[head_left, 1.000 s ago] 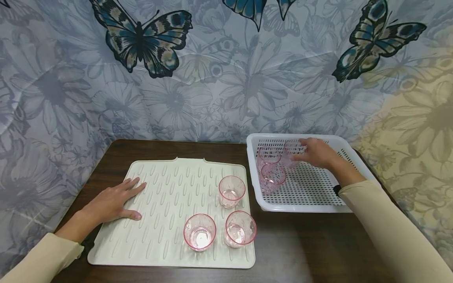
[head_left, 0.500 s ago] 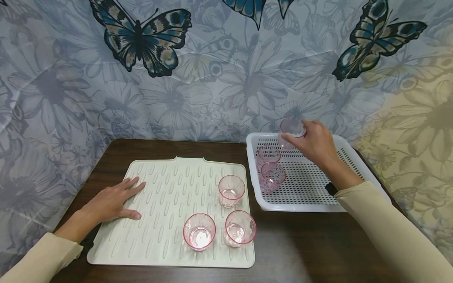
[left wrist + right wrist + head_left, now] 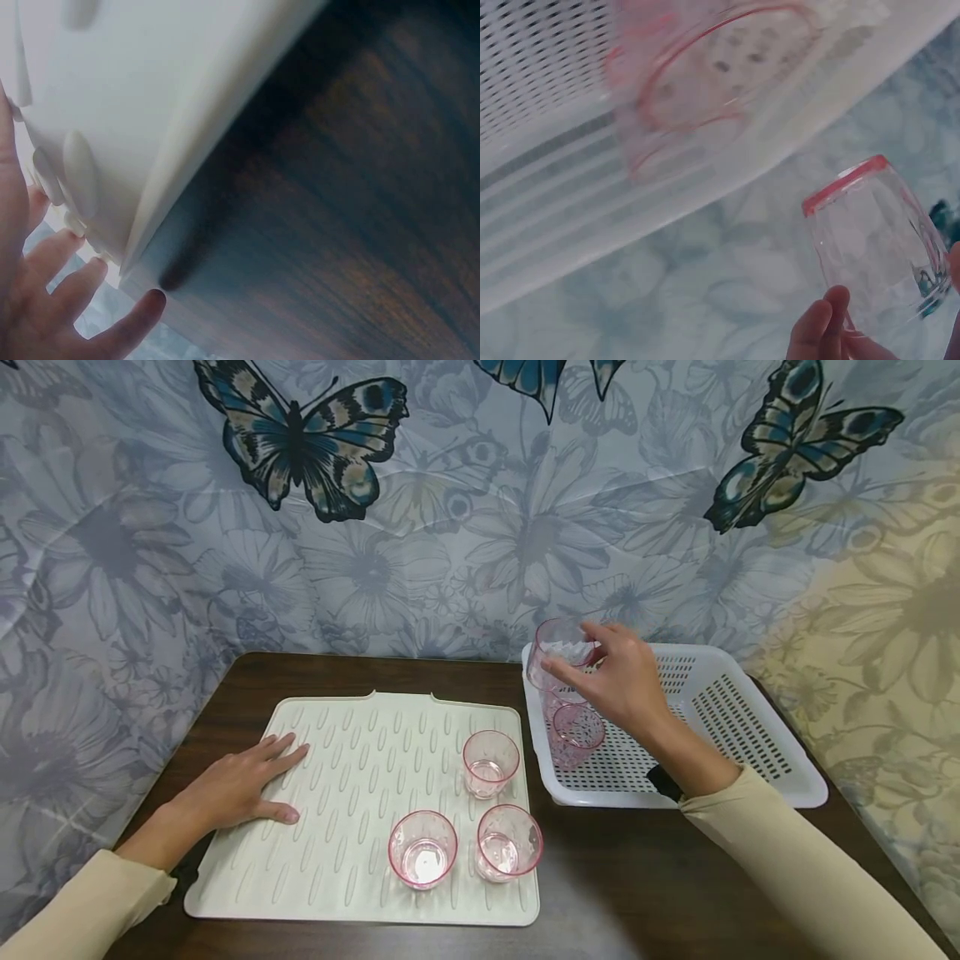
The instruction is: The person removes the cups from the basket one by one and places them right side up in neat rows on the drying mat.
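My right hand (image 3: pixel 618 681) grips a clear drinking glass with a pink rim (image 3: pixel 553 660) above the left back part of the white perforated basket (image 3: pixel 780 760). In the right wrist view the held glass (image 3: pixel 874 247) sits between fingers and thumb, beyond the basket's edge. Under it, more pink-rimmed glasses (image 3: pixel 577 731) stand at the basket's left side, partly hidden by the hand and held glass. My left hand (image 3: pixel 236 789) rests with spread fingers on the left edge of the cream ridged mat (image 3: pixel 352 827). Three glasses stand upright on the mat's right side, one being the front-left glass (image 3: pixel 423 850).
The mat and basket lie side by side on a dark wooden table (image 3: pixel 600 877). Behind it hangs a floral cloth with butterflies (image 3: pixel 480 552). The basket's raised rim stands between its glasses and the mat.
My right hand has lifted a glass out of the basket and carried it left, towards the mat. The left hand has stayed in place on the mat.
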{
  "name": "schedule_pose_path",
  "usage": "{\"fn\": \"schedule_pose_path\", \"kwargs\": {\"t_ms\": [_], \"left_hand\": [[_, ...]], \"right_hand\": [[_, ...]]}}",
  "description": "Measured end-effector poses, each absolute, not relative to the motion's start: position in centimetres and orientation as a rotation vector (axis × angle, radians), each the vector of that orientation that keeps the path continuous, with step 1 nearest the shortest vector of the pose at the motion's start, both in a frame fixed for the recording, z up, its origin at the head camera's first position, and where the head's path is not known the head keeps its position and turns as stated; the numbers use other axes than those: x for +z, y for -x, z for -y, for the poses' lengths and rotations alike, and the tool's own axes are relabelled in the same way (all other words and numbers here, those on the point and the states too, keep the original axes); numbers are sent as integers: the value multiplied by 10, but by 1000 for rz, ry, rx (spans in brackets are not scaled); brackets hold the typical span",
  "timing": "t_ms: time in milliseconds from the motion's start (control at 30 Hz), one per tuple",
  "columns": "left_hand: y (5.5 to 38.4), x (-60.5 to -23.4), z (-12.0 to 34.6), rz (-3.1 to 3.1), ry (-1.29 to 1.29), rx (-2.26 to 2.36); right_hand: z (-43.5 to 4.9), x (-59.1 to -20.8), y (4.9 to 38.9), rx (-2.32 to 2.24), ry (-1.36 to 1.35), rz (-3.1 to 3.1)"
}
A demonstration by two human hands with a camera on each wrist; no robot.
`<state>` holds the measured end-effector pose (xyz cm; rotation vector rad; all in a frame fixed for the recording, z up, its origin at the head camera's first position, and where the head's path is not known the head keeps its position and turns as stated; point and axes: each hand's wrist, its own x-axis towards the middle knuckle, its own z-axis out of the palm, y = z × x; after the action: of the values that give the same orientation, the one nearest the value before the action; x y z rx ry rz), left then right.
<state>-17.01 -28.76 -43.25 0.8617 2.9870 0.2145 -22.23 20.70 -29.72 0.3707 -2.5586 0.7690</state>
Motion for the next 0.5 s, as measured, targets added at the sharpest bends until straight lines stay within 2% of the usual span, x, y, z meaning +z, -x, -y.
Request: {"fn": "schedule_pose_path", "kwargs": {"t_ms": [500], "left_hand": [[170,-432,287,-2979,-839,207]], "right_hand": [[-147,-303,185,814,-614,2598]]}}
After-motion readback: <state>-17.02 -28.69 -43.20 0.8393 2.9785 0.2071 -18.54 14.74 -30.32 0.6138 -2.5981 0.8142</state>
